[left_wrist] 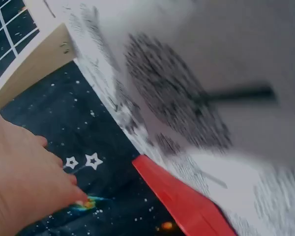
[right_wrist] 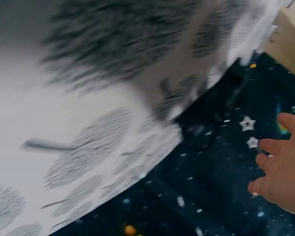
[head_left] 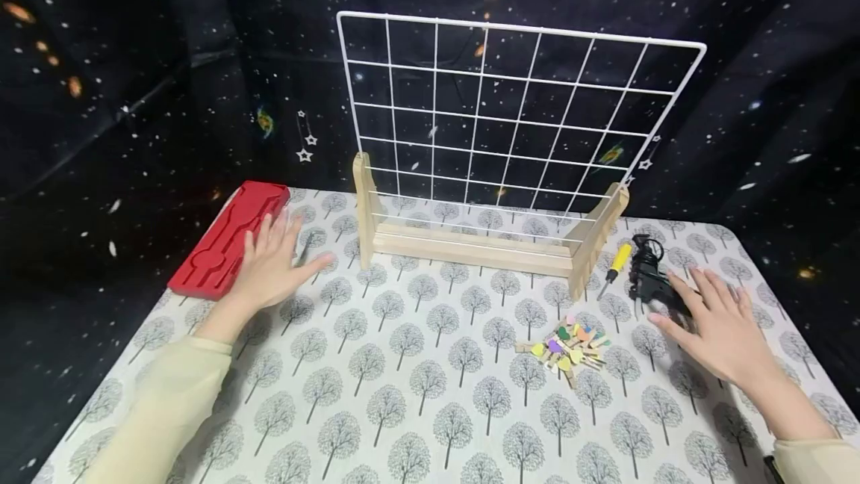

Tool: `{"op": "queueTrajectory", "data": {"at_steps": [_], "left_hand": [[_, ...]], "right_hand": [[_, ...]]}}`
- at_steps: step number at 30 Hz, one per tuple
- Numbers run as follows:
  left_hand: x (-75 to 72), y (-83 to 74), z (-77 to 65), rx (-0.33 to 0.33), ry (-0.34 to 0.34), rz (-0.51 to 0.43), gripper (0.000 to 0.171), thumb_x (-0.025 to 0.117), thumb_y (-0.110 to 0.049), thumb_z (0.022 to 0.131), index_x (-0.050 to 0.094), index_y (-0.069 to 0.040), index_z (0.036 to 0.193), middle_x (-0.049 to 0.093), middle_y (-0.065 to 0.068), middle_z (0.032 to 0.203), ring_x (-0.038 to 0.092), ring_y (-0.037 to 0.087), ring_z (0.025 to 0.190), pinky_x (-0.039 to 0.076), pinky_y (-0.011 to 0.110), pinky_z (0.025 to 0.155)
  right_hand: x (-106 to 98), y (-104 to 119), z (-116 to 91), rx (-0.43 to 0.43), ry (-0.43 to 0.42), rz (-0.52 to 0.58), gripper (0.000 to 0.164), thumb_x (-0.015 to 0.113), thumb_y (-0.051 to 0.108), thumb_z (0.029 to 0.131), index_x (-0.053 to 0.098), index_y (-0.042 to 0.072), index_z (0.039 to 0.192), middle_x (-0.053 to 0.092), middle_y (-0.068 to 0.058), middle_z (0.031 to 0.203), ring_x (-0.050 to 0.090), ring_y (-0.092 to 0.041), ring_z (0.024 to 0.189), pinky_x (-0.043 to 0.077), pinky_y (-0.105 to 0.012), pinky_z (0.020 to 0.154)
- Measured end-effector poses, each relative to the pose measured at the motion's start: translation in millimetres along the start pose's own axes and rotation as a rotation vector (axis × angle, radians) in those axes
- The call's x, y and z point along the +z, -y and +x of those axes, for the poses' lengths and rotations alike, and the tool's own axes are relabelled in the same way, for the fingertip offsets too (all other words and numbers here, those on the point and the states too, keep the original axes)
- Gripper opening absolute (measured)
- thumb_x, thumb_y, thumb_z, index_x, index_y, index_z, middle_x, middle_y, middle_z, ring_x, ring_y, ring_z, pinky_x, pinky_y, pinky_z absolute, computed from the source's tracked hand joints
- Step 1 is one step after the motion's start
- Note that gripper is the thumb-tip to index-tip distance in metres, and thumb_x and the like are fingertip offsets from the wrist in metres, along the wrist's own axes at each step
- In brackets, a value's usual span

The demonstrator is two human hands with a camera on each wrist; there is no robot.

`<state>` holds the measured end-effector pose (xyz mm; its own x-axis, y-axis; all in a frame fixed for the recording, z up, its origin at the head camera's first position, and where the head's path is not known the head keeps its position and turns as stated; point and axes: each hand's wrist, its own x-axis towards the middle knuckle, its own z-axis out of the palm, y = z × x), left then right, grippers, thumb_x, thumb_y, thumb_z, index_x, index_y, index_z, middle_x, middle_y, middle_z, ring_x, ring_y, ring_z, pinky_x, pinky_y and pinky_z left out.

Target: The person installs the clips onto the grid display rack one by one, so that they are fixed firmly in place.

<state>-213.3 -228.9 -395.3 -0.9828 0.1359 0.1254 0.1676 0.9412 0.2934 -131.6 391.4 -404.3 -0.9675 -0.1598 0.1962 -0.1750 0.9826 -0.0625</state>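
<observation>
My left hand (head_left: 269, 264), fingers spread and holding nothing, is over the table beside a red molded tray (head_left: 225, 234) with shaped recesses. In the left wrist view the same hand (left_wrist: 32, 182) is apart from the red tray (left_wrist: 182, 196). My right hand (head_left: 728, 338) is spread near a black device (head_left: 648, 275) with a coiled cord, partly behind its fingertips; contact cannot be told. A yellow-handled screwdriver (head_left: 617, 264) lies left of that device. Closer to the middle is a pile of small wooden clothespins (head_left: 571, 349) with colored hearts.
A white wire grid panel (head_left: 500, 119) leans back in a wooden stand (head_left: 470, 251) at the table's rear. The tablecloth (head_left: 403, 394) has a tree print. Behind hangs a dark starry curtain (head_left: 168, 43). A dark item at the right sleeve (head_left: 816, 461) is mostly cut off.
</observation>
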Motion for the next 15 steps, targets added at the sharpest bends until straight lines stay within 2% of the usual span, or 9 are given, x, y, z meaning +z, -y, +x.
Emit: {"op": "queueTrajectory", "data": {"at_steps": [3, 5, 7, 10, 11, 13, 15], "left_hand": [[1.3, -8.6, 7.3, 0.053, 0.016, -0.148, 0.084, 0.041, -0.062, 0.079, 0.003, -0.019, 0.141, -0.002, 0.007, 0.146, -0.011, 0.027, 0.132, -0.005, 0.059, 0.101], [2.5, -15.5, 15.4, 0.076, 0.029, -0.283, 0.080, 0.045, -0.057, 0.080, 0.002, -0.025, 0.140, 0.002, 0.004, 0.146, -0.003, 0.027, 0.132, 0.004, 0.061, 0.101], [3.5, -22.8, 24.8, 0.087, 0.029, -0.399, 0.078, 0.048, -0.055, 0.080, 0.002, -0.032, 0.139, 0.005, 0.001, 0.146, 0.004, 0.027, 0.132, 0.011, 0.062, 0.100], [3.4, -34.3, 40.6, 0.090, 0.025, -0.551, 0.079, 0.053, -0.052, 0.079, 0.002, -0.037, 0.137, 0.009, -0.001, 0.145, 0.010, 0.025, 0.132, 0.016, 0.060, 0.100], [2.7, -37.8, 45.0, 0.092, 0.022, -0.588, 0.080, 0.054, -0.051, 0.078, 0.003, -0.035, 0.138, 0.010, 0.000, 0.145, 0.012, 0.024, 0.132, 0.017, 0.057, 0.101], [0.6, -44.5, 52.7, 0.091, 0.036, -0.665, 0.082, 0.057, -0.048, 0.078, 0.003, -0.033, 0.138, 0.011, 0.000, 0.145, 0.014, 0.024, 0.131, 0.017, 0.054, 0.103], [-1.9, -51.0, 57.9, 0.095, 0.065, -0.753, 0.082, 0.059, -0.043, 0.079, 0.005, -0.029, 0.139, 0.013, 0.000, 0.145, 0.015, 0.021, 0.131, 0.016, 0.048, 0.106]], "right_hand": [[-5.9, 14.4, 5.6, -0.045, -0.021, 0.061, 0.074, 0.053, 0.052, 0.078, 0.022, 0.021, 0.138, 0.015, -0.016, 0.143, 0.008, -0.038, 0.129, -0.012, -0.053, 0.103], [-10.1, 26.0, 10.8, -0.072, -0.034, 0.101, 0.066, 0.055, 0.050, 0.078, 0.035, 0.018, 0.133, 0.028, -0.016, 0.138, 0.022, -0.042, 0.124, 0.002, -0.057, 0.103], [-12.8, 38.3, 15.8, -0.085, -0.036, 0.130, 0.054, 0.055, 0.049, 0.079, 0.050, 0.016, 0.121, 0.042, -0.015, 0.128, 0.035, -0.040, 0.115, 0.018, -0.060, 0.097], [-11.3, 55.6, 23.0, -0.112, 0.003, 0.161, 0.041, 0.053, 0.048, 0.081, 0.060, 0.015, 0.105, 0.056, -0.009, 0.111, 0.050, -0.032, 0.102, 0.038, -0.054, 0.082], [-9.0, 61.3, 25.5, -0.129, 0.020, 0.171, 0.040, 0.052, 0.048, 0.081, 0.061, 0.016, 0.103, 0.059, -0.007, 0.107, 0.053, -0.030, 0.098, 0.041, -0.052, 0.079], [-1.1, 72.0, 30.3, -0.177, 0.074, 0.188, 0.040, 0.051, 0.047, 0.082, 0.061, 0.016, 0.104, 0.062, -0.003, 0.101, 0.058, -0.024, 0.088, 0.047, -0.047, 0.072], [8.9, 81.5, 34.1, -0.246, 0.136, 0.233, 0.040, 0.053, 0.044, 0.083, 0.059, 0.013, 0.107, 0.062, -0.002, 0.098, 0.060, -0.018, 0.083, 0.049, -0.042, 0.073]]}}
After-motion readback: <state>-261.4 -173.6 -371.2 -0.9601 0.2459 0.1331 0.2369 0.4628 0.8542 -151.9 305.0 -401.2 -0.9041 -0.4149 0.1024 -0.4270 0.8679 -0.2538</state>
